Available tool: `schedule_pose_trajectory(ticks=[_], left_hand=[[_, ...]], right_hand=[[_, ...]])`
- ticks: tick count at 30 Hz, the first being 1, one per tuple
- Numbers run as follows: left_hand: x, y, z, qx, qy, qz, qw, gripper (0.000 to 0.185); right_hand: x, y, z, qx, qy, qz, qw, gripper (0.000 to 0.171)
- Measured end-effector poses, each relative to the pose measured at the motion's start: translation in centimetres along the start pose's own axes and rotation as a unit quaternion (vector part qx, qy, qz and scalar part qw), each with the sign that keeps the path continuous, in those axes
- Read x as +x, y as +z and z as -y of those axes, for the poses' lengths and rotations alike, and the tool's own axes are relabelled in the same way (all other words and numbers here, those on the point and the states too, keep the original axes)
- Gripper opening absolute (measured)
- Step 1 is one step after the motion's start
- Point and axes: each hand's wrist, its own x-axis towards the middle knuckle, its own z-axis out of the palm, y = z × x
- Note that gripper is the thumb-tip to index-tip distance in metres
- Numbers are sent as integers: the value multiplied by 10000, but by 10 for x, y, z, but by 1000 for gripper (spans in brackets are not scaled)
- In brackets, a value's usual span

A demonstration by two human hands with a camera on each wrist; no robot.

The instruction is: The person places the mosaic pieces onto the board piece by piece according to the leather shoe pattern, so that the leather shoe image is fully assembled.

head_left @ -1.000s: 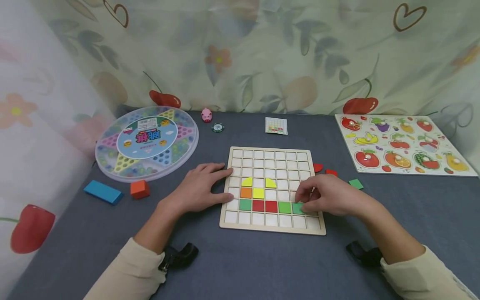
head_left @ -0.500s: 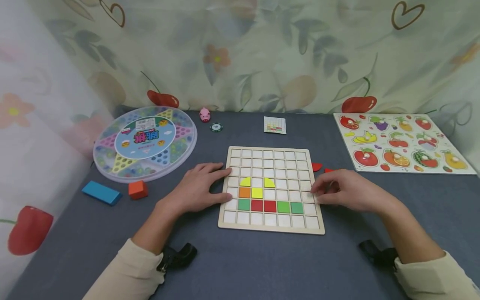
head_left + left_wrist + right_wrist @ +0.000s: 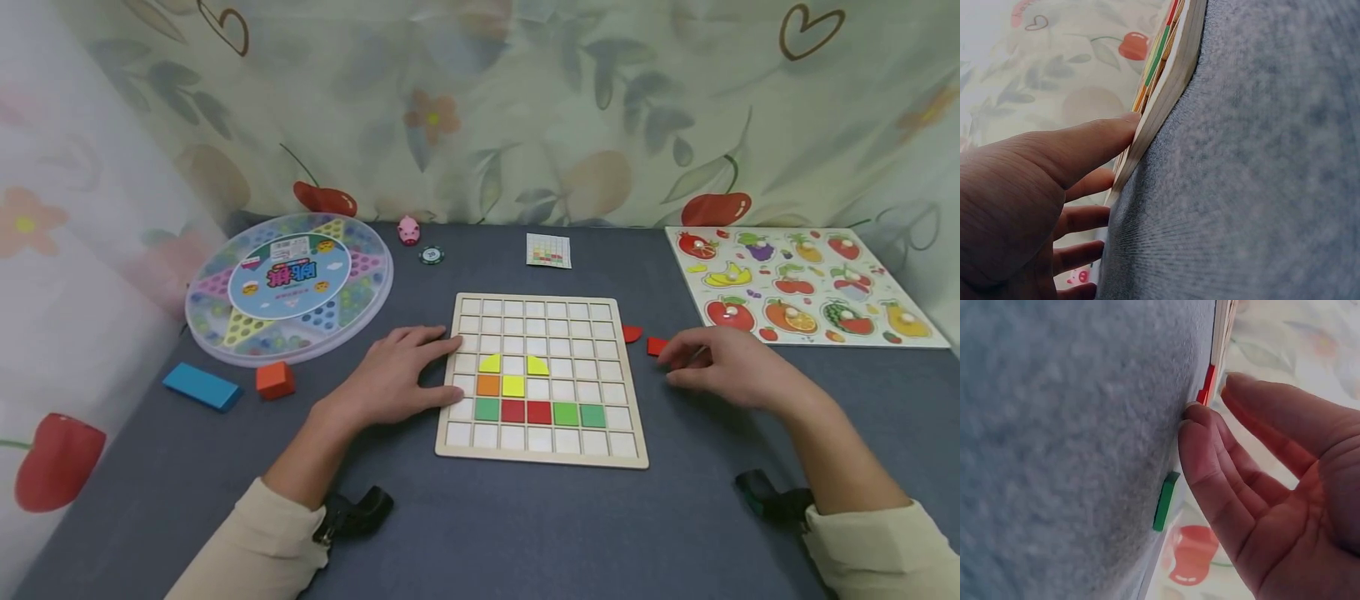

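- Since the earlier frames, the right hand [image 3: 723, 367] has been leaving the wooden grid board [image 3: 542, 454] and is now lying right of it, in the centre-right of the head view, fingers loosely extended, holding nothing.
- Its fingertips are reaching a red square tile [image 3: 657, 346] on the grey cloth; a red rounded tile [image 3: 632, 333] is lying just left of that, beside the board's right edge.
- The left hand [image 3: 397, 379] is resting flat, fingers straight, against the board's left edge, bracing it.
- Left wrist view: straight fingers [image 3: 1085, 147] are pressing the board edge [image 3: 1166, 81] at upper centre.
- Right wrist view: relaxed fingers [image 3: 1210, 456] are touching the red tile [image 3: 1205, 387] at upper centre; a green tile [image 3: 1165, 501] is lying apart, lower down.
- Handling judgement: the tile appears thin, light, rigid and flat; pinching opposite edges with thumb and forefinger seems best.
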Motion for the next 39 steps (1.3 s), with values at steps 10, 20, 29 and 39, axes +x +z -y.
schedule_pose_trajectory(ticks=[10, 20, 29, 39], left_hand=[[1, 0, -2, 12, -9, -14, 10000, 79], [-1, -1, -2, -52, -53, -12, 10000, 79], [0, -1, -1, -29, -31, -11, 10000, 79], [0, -1, -1, -1, 14, -14, 10000, 78]], right_hand=[[-4, -9, -18, -257, 368, -69, 9990, 28], [-6, -13, -29, -246, 652, -135, 9975, 32], [-7, -19, -34, -168, 1244, 21, 9921, 43], [-8, -16, -34, -268, 1404, -183, 9896, 37]])
